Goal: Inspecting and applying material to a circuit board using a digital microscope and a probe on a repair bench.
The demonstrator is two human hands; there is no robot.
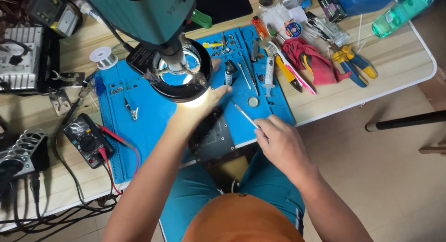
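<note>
Two bare hands are seen at work over a pale wooden tabletop (399, 65), and most of its middle is covered by a blue work mat (153, 116). Above the mat a teal microscope (148, 12) is hung, its lit ring lamp (183, 79) throwing a bright glow downward. A dark device board (214, 140) is laid on the mat's near edge, just under that lamp. The left hand (202, 105) is stretched beneath the lamp and is washed out by the glare; its fingers are laid flat near the board's far end, though whether its grip has closed on anything cannot be told. The right hand (281, 142) is curled tight, its grip closed on thin metal tweezers (245, 115), whose tip is angled up and left toward the lit spot. Off to the left a black multimeter (86, 140) is parked with red leads trailing. To the right, a red cloth (311, 58), yellow and blue pliers (355, 65) and a syringe (269, 75) are spread about.
</note>
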